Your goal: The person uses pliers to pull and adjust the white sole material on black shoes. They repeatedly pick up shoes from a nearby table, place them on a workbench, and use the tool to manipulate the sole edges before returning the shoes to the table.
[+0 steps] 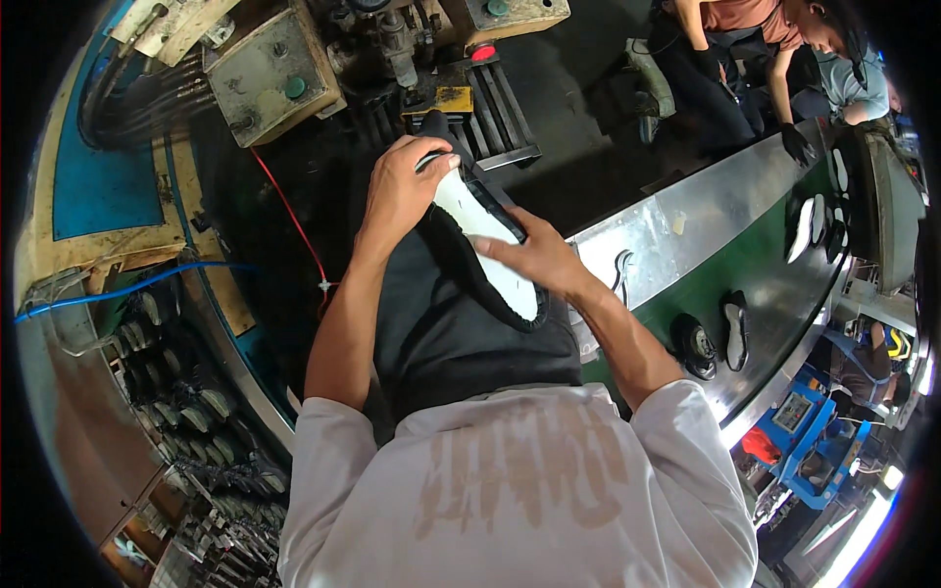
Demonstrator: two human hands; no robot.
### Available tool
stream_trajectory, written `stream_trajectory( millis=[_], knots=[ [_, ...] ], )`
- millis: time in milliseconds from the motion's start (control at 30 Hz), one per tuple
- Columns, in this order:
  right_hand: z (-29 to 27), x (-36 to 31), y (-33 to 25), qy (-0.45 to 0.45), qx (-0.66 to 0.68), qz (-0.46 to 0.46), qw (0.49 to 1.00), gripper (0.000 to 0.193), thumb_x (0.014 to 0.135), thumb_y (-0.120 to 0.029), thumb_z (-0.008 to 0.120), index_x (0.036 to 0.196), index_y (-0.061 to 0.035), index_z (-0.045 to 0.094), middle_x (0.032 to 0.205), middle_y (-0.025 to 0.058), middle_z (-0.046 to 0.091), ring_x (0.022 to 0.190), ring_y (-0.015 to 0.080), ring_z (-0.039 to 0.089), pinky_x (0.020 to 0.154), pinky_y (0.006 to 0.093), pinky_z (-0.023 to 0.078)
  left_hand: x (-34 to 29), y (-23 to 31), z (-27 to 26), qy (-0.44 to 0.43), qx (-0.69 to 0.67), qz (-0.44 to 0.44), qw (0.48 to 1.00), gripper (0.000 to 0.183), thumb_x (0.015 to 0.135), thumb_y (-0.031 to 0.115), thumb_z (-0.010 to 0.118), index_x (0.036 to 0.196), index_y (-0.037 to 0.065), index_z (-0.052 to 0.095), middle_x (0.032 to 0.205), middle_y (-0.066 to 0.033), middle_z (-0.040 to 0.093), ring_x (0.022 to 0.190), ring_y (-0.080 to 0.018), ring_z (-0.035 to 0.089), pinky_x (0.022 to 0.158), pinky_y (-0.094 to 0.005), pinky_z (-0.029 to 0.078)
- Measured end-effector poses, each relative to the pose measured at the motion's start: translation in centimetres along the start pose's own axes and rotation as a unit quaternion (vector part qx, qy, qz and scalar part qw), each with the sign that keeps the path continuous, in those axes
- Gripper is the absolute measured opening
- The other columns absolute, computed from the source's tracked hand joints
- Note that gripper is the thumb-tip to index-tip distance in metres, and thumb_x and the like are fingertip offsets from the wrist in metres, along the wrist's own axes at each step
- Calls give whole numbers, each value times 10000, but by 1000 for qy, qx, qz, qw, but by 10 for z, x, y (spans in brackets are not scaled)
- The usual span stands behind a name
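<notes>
A dark shoe upper [461, 257] lies over my lap with its underside up, and a white insole board [510, 278] covers most of that underside. At its far end my left hand [400, 188] is closed, thumb and fingers pinching the edge. My right hand [537, 257] grips the side nearer the conveyor, the thumb lying across the white board and the other fingers partly hidden behind the shoe's edge. Gathered dark material rims the board, most visibly at the near end.
Ahead stands a machine with a yellow block [452, 100] and a red button [482, 52]. To my right runs a green conveyor [642, 338] carrying shoes [695, 345]; a co-worker's black-gloved hand [797, 145] rests at its edge. Shoes fill a rack [201, 421] at left, near a blue hose [127, 284].
</notes>
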State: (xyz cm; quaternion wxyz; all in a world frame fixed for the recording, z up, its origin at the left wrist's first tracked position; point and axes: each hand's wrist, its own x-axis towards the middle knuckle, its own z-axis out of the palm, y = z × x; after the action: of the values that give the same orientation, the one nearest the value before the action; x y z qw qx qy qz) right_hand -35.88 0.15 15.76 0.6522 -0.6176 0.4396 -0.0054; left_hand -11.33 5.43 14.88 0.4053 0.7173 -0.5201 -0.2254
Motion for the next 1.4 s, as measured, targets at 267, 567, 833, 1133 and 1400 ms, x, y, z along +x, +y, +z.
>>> stream_trajectory(
  millis=[267, 567, 833, 1133, 1400],
  knots=[
    [26, -66, 5, 112, -465, -231, 847, 895, 823, -290, 902, 1618, -401, 507, 1721, 384, 111, 1384, 575, 462, 1019, 545, 598, 4, -15, 12, 108, -2, 0, 994, 227, 1016, 165, 703, 1131, -19, 772, 1044, -217, 756, 988, -409, 736, 862, -461, 570],
    [21, -59, 9, 112, -433, -274, 851, 721, 831, -255, 879, 1502, -389, 653, 1754, 341, 118, 1359, 565, 487, 971, 553, 624, 8, -30, 21, 97, 27, -46, 994, 217, 1032, 163, 655, 1060, -22, 765, 979, -242, 739, 929, -439, 732, 795, -478, 556],
    [10, -47, -10, 89, -424, -292, 853, 699, 830, -258, 886, 1486, -368, 672, 1741, 322, 193, 1296, 538, 526, 948, 553, 623, 11, -45, 16, 95, 0, -57, 994, 224, 1023, 162, 669, 1079, -27, 775, 956, -244, 738, 883, -401, 749, 764, -432, 547],
    [-11, -51, -42, 127, -354, -284, 882, 636, 808, -231, 901, 1422, -281, 741, 1694, 383, 265, 1331, 520, 553, 1065, 561, 546, 49, -60, -16, -13, -66, -66, 996, 439, 1110, 294, 613, 1359, -60, 689, 1319, -257, 737, 1281, -379, 701, 1096, -413, 524],
    [-51, 7, -162, 281, -385, -320, 819, 643, 801, -203, 883, 1428, -228, 742, 1703, 385, 234, 1404, 539, 508, 1104, 604, 506, 267, -15, -147, 71, -568, -220, 789, 728, 1021, 570, 716, 1514, 51, 588, 1407, -123, 703, 1229, -261, 683, 1051, -450, 563]
  ],
)
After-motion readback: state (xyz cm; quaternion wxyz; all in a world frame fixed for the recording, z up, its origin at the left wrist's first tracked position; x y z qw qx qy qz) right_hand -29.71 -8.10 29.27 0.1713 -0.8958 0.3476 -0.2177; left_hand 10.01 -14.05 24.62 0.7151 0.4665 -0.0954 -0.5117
